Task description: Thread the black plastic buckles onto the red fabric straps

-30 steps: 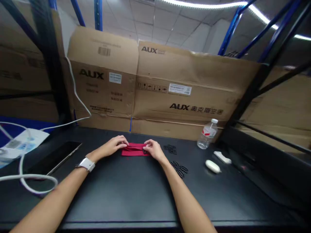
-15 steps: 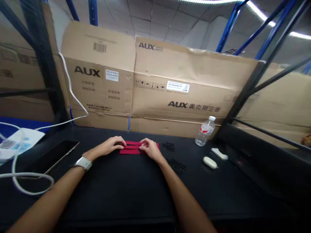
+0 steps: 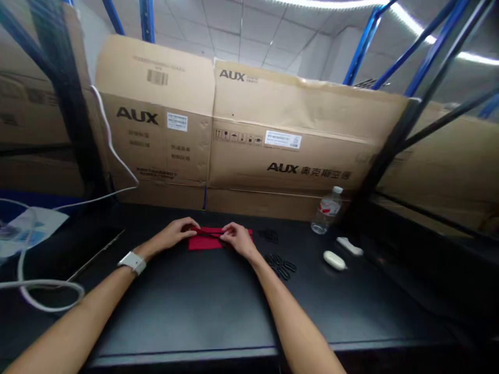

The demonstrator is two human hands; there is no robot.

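A red cloth (image 3: 206,242) lies on the black table, with folds or strips running across it. My left hand (image 3: 180,232) pinches the cloth's upper left part between thumb and fingers. At its upper right part, my right hand (image 3: 238,239) is closed in a pinch on the same cloth. A dark line, perhaps a gap or a thin cord, runs between the two hands. Just right of my right hand lie small black pieces (image 3: 270,235), and black loops (image 3: 280,266) rest nearer to me, beside my right forearm.
On the right stand a clear bottle (image 3: 327,210), a white oval object (image 3: 334,260) and a white curved piece (image 3: 350,246). A dark flat device (image 3: 89,254) and a white cable (image 3: 50,310) lie left. Cardboard (image 3: 288,117) walls the back of the table (image 3: 187,322).
The upper strip of the red cloth has shifted between my hands, and more of the lower red part shows as one flat area. The whole view has moved slightly.
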